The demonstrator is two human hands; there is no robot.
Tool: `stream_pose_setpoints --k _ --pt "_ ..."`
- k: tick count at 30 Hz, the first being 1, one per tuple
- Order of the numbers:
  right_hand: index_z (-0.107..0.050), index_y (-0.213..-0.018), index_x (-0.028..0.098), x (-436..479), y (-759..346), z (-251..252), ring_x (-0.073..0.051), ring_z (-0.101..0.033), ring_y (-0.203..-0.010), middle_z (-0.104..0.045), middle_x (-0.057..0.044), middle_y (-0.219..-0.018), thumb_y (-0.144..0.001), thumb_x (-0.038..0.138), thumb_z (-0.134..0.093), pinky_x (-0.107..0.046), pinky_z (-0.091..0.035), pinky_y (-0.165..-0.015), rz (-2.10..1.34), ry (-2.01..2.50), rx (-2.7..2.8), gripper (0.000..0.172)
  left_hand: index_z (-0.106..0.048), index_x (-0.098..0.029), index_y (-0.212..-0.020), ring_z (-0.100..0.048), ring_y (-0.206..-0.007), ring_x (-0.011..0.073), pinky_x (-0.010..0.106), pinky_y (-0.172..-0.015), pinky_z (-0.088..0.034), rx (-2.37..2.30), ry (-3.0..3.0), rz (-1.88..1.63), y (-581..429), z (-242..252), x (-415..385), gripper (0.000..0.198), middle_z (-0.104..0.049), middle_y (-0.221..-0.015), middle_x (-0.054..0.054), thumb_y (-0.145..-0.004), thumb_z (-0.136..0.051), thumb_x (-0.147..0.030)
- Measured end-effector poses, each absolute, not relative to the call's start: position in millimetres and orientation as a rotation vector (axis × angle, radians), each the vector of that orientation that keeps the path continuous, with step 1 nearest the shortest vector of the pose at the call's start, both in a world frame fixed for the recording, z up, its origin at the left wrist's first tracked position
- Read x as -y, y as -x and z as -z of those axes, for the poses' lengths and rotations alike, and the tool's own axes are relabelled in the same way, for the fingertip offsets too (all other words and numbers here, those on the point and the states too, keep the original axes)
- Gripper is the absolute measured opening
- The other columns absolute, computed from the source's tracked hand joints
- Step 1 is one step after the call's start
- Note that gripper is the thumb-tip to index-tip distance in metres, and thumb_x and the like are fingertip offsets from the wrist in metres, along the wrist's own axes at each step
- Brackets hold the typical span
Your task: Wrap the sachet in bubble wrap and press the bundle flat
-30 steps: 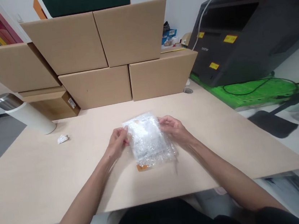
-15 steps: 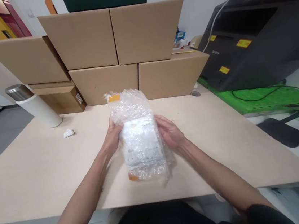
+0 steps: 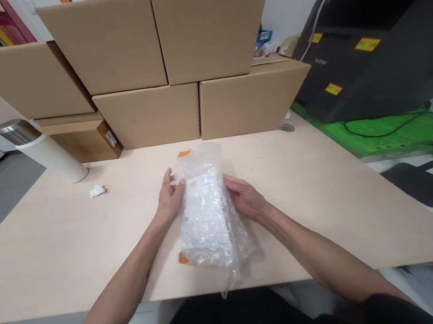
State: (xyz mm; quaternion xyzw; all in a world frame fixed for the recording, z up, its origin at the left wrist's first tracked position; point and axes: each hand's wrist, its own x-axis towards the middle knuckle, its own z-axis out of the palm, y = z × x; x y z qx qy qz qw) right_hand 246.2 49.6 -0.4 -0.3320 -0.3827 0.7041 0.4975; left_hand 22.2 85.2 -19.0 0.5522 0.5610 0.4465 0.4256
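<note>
A white item wrapped in clear bubble wrap, a bubble-wrapped package [image 3: 205, 213], is between my hands over the near middle of the table. Orange tape marks its top left and lower left corners, and loose plastic trails from its lower right. My left hand [image 3: 171, 196] grips the left edge, thumb on top and fingers partly hidden. Against the right edge, my right hand [image 3: 246, 195] holds the wrap, its fingertips reaching in at the side. Print shows faintly through the plastic but is too blurred to read.
Cardboard boxes [image 3: 148, 118] are stacked along the table's far edge. A white bottle with a metal cap [image 3: 52, 153] stands at the left, near a crumpled white scrap [image 3: 97, 191]. To the right sits a large black printer [image 3: 369, 59] over a green surface [image 3: 395, 135].
The package has come down and nearer to me, its top end now lower. Its loose plastic hangs out more at the bottom. Both hands stay at its sides. The camera view has shifted slightly.
</note>
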Motion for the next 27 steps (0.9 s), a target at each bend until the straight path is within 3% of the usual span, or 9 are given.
stream_pose_setpoints --k 3,6,9,12,16,19,22,24,27 --pt "-0.072 -0.109 0.025 -47.3 -246.2 -1.0 -0.022 -0.067 -0.097 -0.073 -0.003 -0.108 -0.077 0.036 -0.074 -0.034 -0.051 -0.087 -1.754 0.711 0.976 0.034 -0.037 -0.016 -0.15 -0.053 -0.125 0.0295 0.048 -0.104 -0.045 -1.473 -1.641 -1.131 -25.9 13.5 -79.9 0.072 -0.041 -0.148 0.02 -0.092 -0.051 -0.056" --pt "-0.068 -0.116 0.024 -44.7 -244.9 -0.7 -0.023 -0.067 -0.095 -0.073 -0.005 -0.109 -0.076 0.03 -0.072 -0.034 -0.052 -0.081 -1.771 0.7 0.977 0.041 -0.048 -0.013 -0.143 -0.025 -0.148 0.0355 0.056 -0.12 -0.019 -1.406 -1.886 -1.057 -35.9 2.0 -66.9 0.071 -0.036 -0.153 0.021 -0.095 -0.036 -0.065" --pt "-0.066 -0.114 0.024 -41.1 -242.5 -0.2 -0.024 -0.067 -0.094 -0.073 -0.004 -0.106 -0.069 0.027 -0.076 -0.034 -0.052 -0.076 -1.746 0.763 0.978 0.046 -0.04 -0.021 -0.15 0.006 -0.153 0.04 0.065 -0.119 0.001 -1.343 -2.035 -0.824 -49.6 -8.7 -46.7 0.08 -0.016 -0.166 0.015 -0.088 -0.045 -0.072" --pt "-0.065 -0.11 0.026 -36.8 -238.8 -0.7 -0.025 -0.066 -0.097 -0.073 -0.004 -0.105 -0.065 0.032 -0.082 -0.034 -0.053 -0.077 -1.661 0.811 1.034 0.048 -0.022 -0.027 -0.158 0.016 -0.151 0.0416 0.07 -0.115 0.006 -1.299 -2.1 -0.642 -61.1 -13.1 -28.4 0.1 0.0 -0.168 0.012 -0.078 -0.066 -0.067" --pt "-0.065 -0.107 0.026 -33.8 -236.1 -2.9 -0.024 -0.066 -0.099 -0.072 -0.003 -0.104 -0.065 0.036 -0.085 -0.033 -0.052 -0.084 -1.599 0.772 1.093 0.047 -0.02 -0.026 -0.158 0.005 -0.153 0.0379 0.064 -0.119 0.001 -1.243 -2.007 -0.648 -60.4 -18.4 -24.1 0.097 -0.005 -0.168 0.011 -0.078 -0.07 -0.047" --pt "-0.066 -0.109 0.025 -35.9 -239.6 -6.7 -0.023 -0.067 -0.092 -0.072 -0.004 -0.102 -0.066 0.038 -0.084 -0.034 -0.052 -0.081 -1.644 0.804 1.066 0.049 -0.03 -0.026 -0.155 -0.021 -0.151 0.0346 0.055 -0.121 -0.023 -1.112 -1.757 -0.804 -42.5 -33.1 -37.1 0.088 -0.025 -0.164 0.01 -0.076 -0.066 -0.039" --pt "-0.066 -0.109 0.025 -43.4 -251.4 -11.7 -0.021 -0.067 -0.082 -0.073 -0.003 -0.098 -0.062 0.035 -0.085 -0.033 -0.052 -0.074 -1.575 0.899 0.955 0.051 -0.033 -0.029 -0.152 -0.058 -0.124 0.0319 0.042 -0.095 -0.054 -1.052 -1.41 -0.913 -13.3 -49.7 -57.8 0.092 -0.054 -0.144 0.01 -0.067 -0.067 -0.029" --pt "-0.068 -0.102 0.025 -51.9 -264.9 -14.4 -0.019 -0.066 -0.076 -0.073 -0.001 -0.091 -0.057 0.031 -0.085 -0.03 -0.05 -0.07 -1.468 0.956 0.89 0.048 -0.041 -0.03 -0.147 -0.069 -0.097 0.0241 0.033 -0.075 -0.057 -1.063 -1.24 -0.951 7.6 -52.8 -72.9 0.09 -0.066 -0.124 0.008 -0.062 -0.068 -0.021" --pt "-0.07 -0.091 0.024 -68.0 -290.9 -15.2 -0.016 -0.064 -0.071 -0.072 0.001 -0.084 -0.051 0.024 -0.085 -0.028 -0.049 -0.068 -1.346 1.022 0.843 0.043 -0.048 -0.027 -0.14 -0.068 -0.085 0.0192 0.032 -0.072 -0.056 -1.19 -1.136 -0.938 30.3 -41.5 -92.0 0.083 -0.066 -0.118 0.01 -0.061 -0.071 -0.017"
